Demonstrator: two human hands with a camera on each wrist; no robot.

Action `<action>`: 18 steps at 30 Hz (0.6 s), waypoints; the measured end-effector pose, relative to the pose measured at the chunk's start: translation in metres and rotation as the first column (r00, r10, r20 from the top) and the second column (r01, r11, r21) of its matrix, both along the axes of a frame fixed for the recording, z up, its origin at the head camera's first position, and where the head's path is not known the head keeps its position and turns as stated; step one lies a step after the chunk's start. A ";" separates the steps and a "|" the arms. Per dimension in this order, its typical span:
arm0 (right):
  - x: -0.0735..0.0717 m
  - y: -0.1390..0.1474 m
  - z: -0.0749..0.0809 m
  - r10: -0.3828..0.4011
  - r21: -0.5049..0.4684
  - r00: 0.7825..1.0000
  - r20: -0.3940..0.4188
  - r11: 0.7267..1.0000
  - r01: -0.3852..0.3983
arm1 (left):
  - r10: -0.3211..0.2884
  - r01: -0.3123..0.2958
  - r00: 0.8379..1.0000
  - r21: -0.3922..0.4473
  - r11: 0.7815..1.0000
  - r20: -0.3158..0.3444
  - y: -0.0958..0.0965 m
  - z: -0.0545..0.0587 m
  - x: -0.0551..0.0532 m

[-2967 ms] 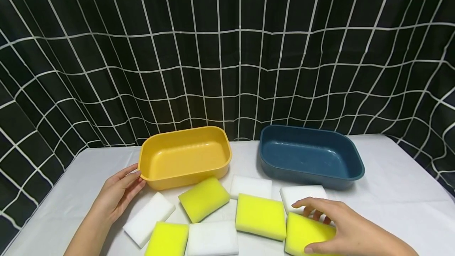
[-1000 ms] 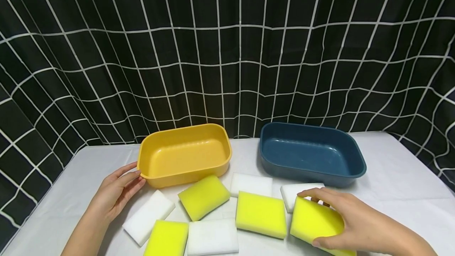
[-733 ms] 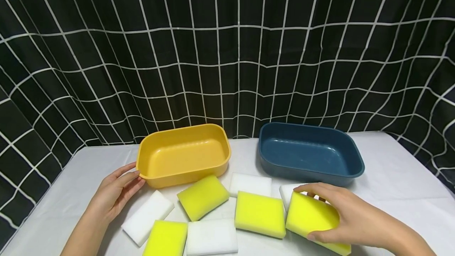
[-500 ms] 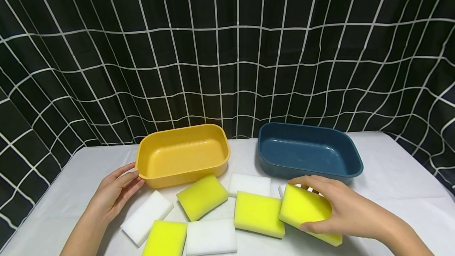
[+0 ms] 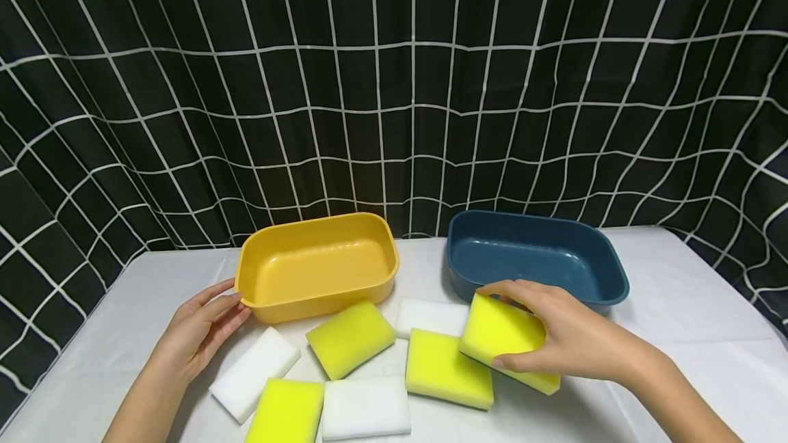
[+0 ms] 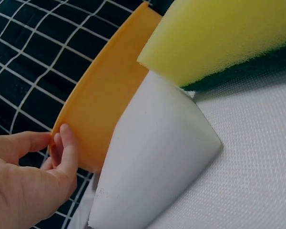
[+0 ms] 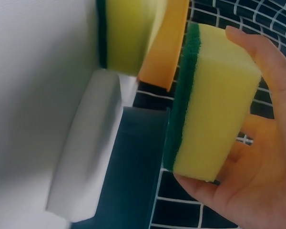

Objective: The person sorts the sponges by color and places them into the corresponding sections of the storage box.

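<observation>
Since the earlier frames, the right hand [image 5: 566, 330] has carried a bright yellow rectangular foam sponge with a dark green scouring layer [image 5: 498, 327] up and leftward from the near right part of the bench, while the left hand stays at its tub. The carried sponge now hangs tilted above the bench, just short of the dark blue rectangular plastic tub with rounded corners [image 5: 529, 262], and in the head view it overlaps the right end of a second yellow foam sponge [image 5: 437, 371] lying below. Its foam is finely porous and keeps its block shape; in the right wrist view the green layer [image 7: 183, 100] faces down toward the bench. The right hand is spread to the sponge's width, thumb on the near edge and fingers curled over the far one. The left hand [image 5: 203, 333] pinches the near left corner of the golden yellow rectangular plastic tub [image 5: 320, 269], thumb and fingers nearly together. The blue tub's near rim runs just behind the right hand, partly hidden by it. A strip of the bench's white cloth [image 5: 683, 292] separates the two tubs, and a wider stretch lies right of the right forearm. On the left, a white rectangular foam block [image 5: 255, 374] and a third yellow sponge [image 5: 351, 340] crowd the yellow tub's near side.
</observation>
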State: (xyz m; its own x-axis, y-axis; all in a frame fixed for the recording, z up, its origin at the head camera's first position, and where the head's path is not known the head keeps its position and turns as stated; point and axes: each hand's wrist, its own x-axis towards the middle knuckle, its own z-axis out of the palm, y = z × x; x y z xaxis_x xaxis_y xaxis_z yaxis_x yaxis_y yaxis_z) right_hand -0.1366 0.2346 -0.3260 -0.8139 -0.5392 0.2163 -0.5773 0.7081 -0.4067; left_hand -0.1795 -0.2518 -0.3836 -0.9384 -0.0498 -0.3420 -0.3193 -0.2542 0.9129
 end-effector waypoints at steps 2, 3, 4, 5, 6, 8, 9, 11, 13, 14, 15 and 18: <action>-0.002 -0.003 0.002 -0.003 0.002 1.000 -0.003 1.000 0.003 | -0.001 0.001 1.000 0.004 1.000 -0.002 0.000 0.000 0.000; -0.003 -0.005 0.003 -0.007 0.007 1.000 -0.002 1.000 0.007 | -0.001 0.001 1.000 0.006 1.000 -0.001 0.000 0.000 0.000; -0.005 -0.007 0.004 -0.010 0.010 1.000 0.001 1.000 0.010 | -0.001 0.001 1.000 0.004 1.000 -0.001 0.000 0.000 0.000; -0.006 -0.009 0.005 -0.013 0.015 1.000 0.007 1.000 0.013 | -0.001 0.001 1.000 0.006 1.000 -0.002 0.000 0.000 0.000; -0.007 -0.011 0.007 -0.017 0.019 1.000 0.014 1.000 0.016 | -0.002 0.002 1.000 0.008 1.000 -0.003 -0.001 0.000 0.000; -0.010 -0.014 0.009 -0.020 0.024 1.000 0.024 1.000 0.019 | -0.001 0.001 1.000 0.010 1.000 -0.002 -0.001 0.000 0.000; -0.011 -0.015 0.009 -0.021 0.024 0.999 0.029 1.000 0.020 | -0.001 0.001 1.000 0.010 1.000 0.001 -0.001 0.000 0.000; -0.013 -0.018 0.011 -0.022 0.024 0.999 0.040 0.999 0.021 | -0.003 0.003 1.000 0.016 1.000 0.000 -0.001 0.000 0.000; -0.015 -0.021 0.012 -0.020 0.019 0.999 0.046 1.000 0.019 | -0.002 0.002 1.000 0.020 1.000 0.004 -0.001 0.000 0.000; -0.016 -0.023 0.012 -0.019 0.016 0.999 0.051 1.000 0.019 | -0.003 0.003 1.000 0.021 1.000 0.004 -0.001 0.000 -0.001; -0.017 -0.024 0.013 -0.019 0.014 0.998 0.056 1.000 0.018 | -0.003 0.003 1.000 0.022 1.000 0.004 -0.001 0.000 -0.001; -0.020 -0.029 0.014 -0.021 0.006 0.997 0.071 1.000 0.020 | -0.003 0.003 1.000 0.022 1.000 0.004 -0.001 0.000 -0.001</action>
